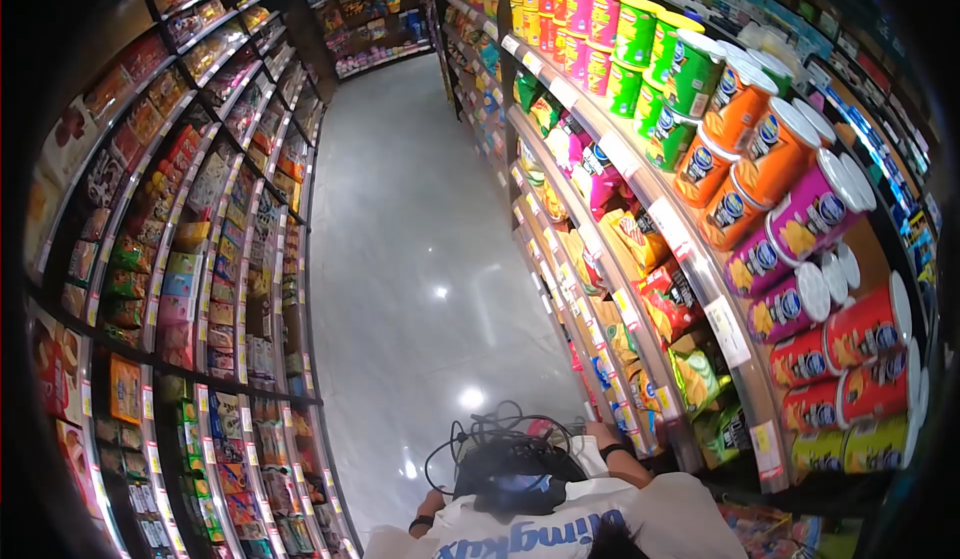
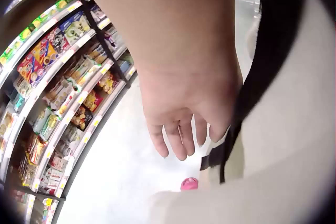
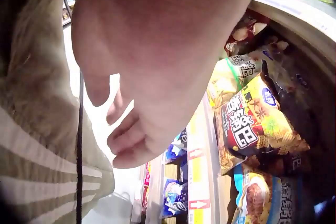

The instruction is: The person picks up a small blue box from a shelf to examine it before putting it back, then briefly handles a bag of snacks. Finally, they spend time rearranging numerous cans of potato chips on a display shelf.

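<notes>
My left hand hangs down beside the body, its fingers loosely bent and nothing in them. A black strap runs close by its thumb side. On the other side, my right hand also hangs with loosely curled fingers and holds nothing. Nearest to it is a shelf with bagged snacks, among them a yellow and dark rice-cracker bag and a blue-edged bag. In the head view the right hand shows low beside the right-hand shelves, and the left forearm at the bottom.
A grey shiny floor runs ahead between two shelf rows. Packaged sweets and snacks fill the left shelves. Canister crisps, such as an orange canister, stand atop the right row. Black cables loop at my front. Another shelf closes the far end.
</notes>
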The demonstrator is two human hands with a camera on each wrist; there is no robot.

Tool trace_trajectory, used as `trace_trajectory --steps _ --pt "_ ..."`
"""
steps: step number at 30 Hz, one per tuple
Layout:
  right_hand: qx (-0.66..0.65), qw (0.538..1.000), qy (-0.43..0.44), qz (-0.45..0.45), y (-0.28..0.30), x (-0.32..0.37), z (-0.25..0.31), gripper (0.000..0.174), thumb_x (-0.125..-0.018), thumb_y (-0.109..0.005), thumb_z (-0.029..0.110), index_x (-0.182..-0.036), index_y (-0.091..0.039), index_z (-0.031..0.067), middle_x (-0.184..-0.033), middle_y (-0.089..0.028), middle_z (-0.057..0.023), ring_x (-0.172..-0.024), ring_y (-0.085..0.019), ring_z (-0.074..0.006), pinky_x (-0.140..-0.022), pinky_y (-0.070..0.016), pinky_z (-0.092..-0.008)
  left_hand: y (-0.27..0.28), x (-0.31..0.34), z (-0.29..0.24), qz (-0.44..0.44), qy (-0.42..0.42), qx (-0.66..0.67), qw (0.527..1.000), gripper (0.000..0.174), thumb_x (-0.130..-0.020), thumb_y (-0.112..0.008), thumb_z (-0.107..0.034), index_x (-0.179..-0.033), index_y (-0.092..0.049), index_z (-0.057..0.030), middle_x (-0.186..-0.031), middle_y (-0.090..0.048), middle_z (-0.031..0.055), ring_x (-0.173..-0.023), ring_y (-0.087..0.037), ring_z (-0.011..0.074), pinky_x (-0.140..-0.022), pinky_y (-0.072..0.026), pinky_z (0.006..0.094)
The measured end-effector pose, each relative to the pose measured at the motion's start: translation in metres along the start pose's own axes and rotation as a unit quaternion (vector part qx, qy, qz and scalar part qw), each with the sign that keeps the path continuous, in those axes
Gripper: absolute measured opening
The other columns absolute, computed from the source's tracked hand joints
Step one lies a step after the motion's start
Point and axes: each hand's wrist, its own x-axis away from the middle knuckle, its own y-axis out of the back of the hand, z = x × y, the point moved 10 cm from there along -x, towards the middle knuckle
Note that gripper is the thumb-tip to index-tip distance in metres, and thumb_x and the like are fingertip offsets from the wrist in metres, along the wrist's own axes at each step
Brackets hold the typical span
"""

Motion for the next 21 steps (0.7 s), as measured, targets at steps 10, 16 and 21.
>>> trace_trajectory --steps 10,16,21 --pt "0.018 0.995 0.055 -0.079 0.013 -0.049 -0.045 0.042 -0.089 -0.048 0.032 -0.112 -0.061 -0.0003 -0.111 -0.060 -0.0265 -0.111 -0.056 -0.0395 -0.095 -0.0427 -0.0429 0.065 -0.079 -0.085 0.013 -0.062 -0.015 0.998 0.032 -0.079 -0.065 -0.029 -0.103 -0.067 -0.0085 -0.104 -0.067 0.0207 -0.106 -0.061 0.0359 -0.087 -0.0488 0.0419" --pt "0.075 0.994 -0.081 0.016 0.059 0.029 0.046 0.048 -0.081 -0.057 0.022 -0.123 -0.056 -0.0015 -0.126 -0.055 -0.0260 -0.120 -0.053 -0.0355 -0.102 -0.0414 -0.0423 0.140 -0.161 -0.121 0.096 -0.081 -0.113 0.986 0.032 -0.080 -0.066 -0.030 -0.101 -0.068 -0.0065 -0.103 -0.067 0.0205 -0.102 -0.062 0.0366 -0.086 -0.0495 0.0414" --pt "-0.053 0.992 -0.091 -0.067 0.081 0.038 0.117 0.033 -0.081 -0.054 0.016 -0.106 -0.063 -0.0035 -0.107 -0.063 -0.0287 -0.105 -0.059 -0.0410 -0.093 -0.0461 -0.0470 0.232 -0.235 -0.215 0.151 -0.127 -0.253 0.947 0.033 -0.081 -0.066 -0.032 -0.100 -0.068 -0.0048 -0.102 -0.067 0.0203 -0.099 -0.063 0.0372 -0.086 -0.0501 0.0409"
